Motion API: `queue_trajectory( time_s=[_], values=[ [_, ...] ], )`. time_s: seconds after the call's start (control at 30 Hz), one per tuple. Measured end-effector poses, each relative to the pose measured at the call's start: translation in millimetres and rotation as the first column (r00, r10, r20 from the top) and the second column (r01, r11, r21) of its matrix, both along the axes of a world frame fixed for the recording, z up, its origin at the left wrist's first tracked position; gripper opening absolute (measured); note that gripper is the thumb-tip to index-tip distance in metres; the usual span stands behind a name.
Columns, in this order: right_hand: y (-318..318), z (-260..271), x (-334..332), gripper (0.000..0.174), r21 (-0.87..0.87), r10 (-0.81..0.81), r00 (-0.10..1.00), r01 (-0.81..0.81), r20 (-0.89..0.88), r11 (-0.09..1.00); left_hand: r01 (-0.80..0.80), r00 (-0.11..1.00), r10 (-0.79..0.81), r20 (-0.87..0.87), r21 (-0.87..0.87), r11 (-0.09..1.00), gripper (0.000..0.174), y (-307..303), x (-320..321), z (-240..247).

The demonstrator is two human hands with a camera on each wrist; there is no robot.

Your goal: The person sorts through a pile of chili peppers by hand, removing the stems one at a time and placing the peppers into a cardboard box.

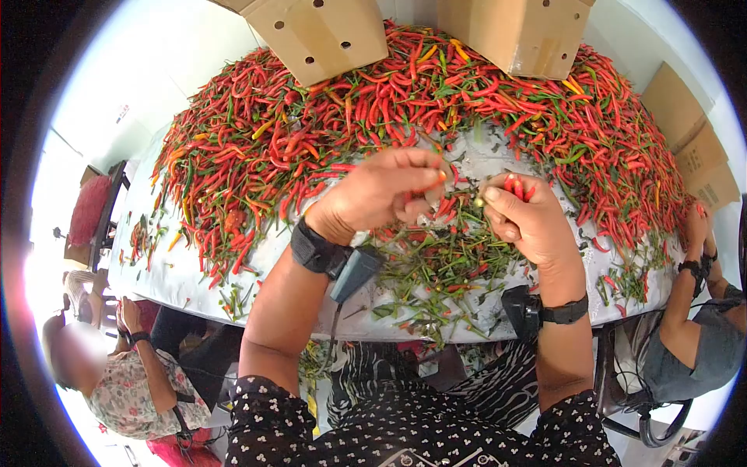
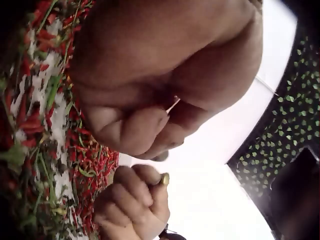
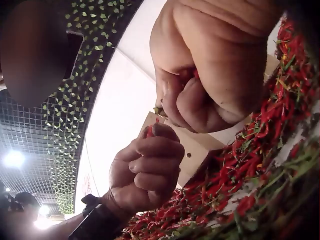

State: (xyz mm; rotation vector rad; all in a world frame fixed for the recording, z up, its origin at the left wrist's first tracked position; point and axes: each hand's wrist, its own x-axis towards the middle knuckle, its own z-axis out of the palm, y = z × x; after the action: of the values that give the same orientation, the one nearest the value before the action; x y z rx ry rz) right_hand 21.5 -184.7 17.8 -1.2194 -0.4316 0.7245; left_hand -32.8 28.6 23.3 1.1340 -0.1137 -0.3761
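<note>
Both hands work close together above a table heaped with chili peppers. My left hand (image 1: 377, 191) pinches a small red chili (image 3: 151, 131) between thumb and fingertips; its tip shows in the right wrist view. A thin pale stem (image 2: 173, 105) pokes out from its curled fingers in the left wrist view. A short gap away, my right hand (image 1: 537, 222) has its fingers curled round several red chilies (image 1: 517, 187). A green stem end (image 1: 479, 201) shows at its thumb. Most of those chilies are hidden in the palm.
A pile of red chilies (image 1: 257, 148) curves round the back and sides of the white-covered table (image 1: 276, 292). Green stems and leaves (image 1: 436, 272) lie below the hands. Two cardboard boxes (image 1: 323, 39) stand behind. Other people sit at left and right, one with a hand (image 1: 695, 226) at the pile.
</note>
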Motion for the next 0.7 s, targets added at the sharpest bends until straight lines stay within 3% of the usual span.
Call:
queue_trajectory(
  time_s=[0.03, 0.1, 0.17, 0.27, 0.37, 0.5, 0.57, 0.6, 0.63, 0.67, 0.7],
  values=[
    [0, 1, 0, 0.012, 0.0, 0.001, 1.0, -0.001, -0.001, 1.0, -0.001, 1.0, 0.001, -0.001, 0.0, 1.0, 0.012, 5, 2, -1],
    [-1, 7, -2, 0.016, -0.146, -0.023, 0.993, 0.04, 0.115, 0.988, -0.189, 0.981, 0.179, 0.071, 0.183, 0.965, 0.013, 16, 8, -6],
    [-3, 6, 2, 0.017, -0.124, -0.052, 0.992, 0.066, 0.113, 0.99, -0.219, 0.975, 0.206, 0.08, 0.235, 0.947, 0.014, 26, 9, -5],
    [-8, 6, 8, 0.019, -0.086, -0.076, 0.987, 0.088, 0.142, 0.992, -0.253, 0.967, 0.206, 0.152, 0.456, 0.853, 0.013, 29, 7, 0],
    [-12, 8, 10, 0.018, -0.073, -0.08, 0.985, 0.092, 0.153, 0.993, -0.311, 0.95, 0.267, 0.161, 0.537, 0.784, 0.015, 36, 6, 3],
    [-12, 6, 10, 0.017, -0.079, -0.084, 0.987, 0.095, 0.14, 0.992, -0.349, 0.937, 0.29, 0.195, 0.51, 0.786, 0.017, 53, 9, -5],
    [-11, 5, 10, 0.016, -0.06, -0.078, 0.992, 0.084, 0.102, 0.995, -0.391, 0.919, 0.272, 0.285, 0.749, 0.535, 0.019, 53, 9, -6],
    [-10, 4, 10, 0.016, -0.042, -0.072, 0.995, 0.074, 0.063, 0.996, -0.39, 0.92, 0.272, 0.284, 0.749, 0.536, 0.019, 56, 12, -10],
    [-10, 2, 11, 0.016, -0.043, -0.072, 0.995, 0.075, 0.063, 0.996, -0.407, 0.912, 0.138, 0.385, 0.818, 0.406, 0.021, 61, 15, -18],
    [-10, 0, 13, 0.016, 0.025, -0.028, 0.998, 0.029, -0.047, 0.999, -0.437, 0.889, -0.013, 0.457, 0.859, 0.266, 0.024, 65, 18, -24],
    [-10, -2, 15, 0.016, 0.097, 0.022, 0.988, -0.007, -0.154, 0.995, -0.437, 0.889, -0.015, 0.457, 0.859, 0.267, 0.024, 61, 18, -23]
  ],
)
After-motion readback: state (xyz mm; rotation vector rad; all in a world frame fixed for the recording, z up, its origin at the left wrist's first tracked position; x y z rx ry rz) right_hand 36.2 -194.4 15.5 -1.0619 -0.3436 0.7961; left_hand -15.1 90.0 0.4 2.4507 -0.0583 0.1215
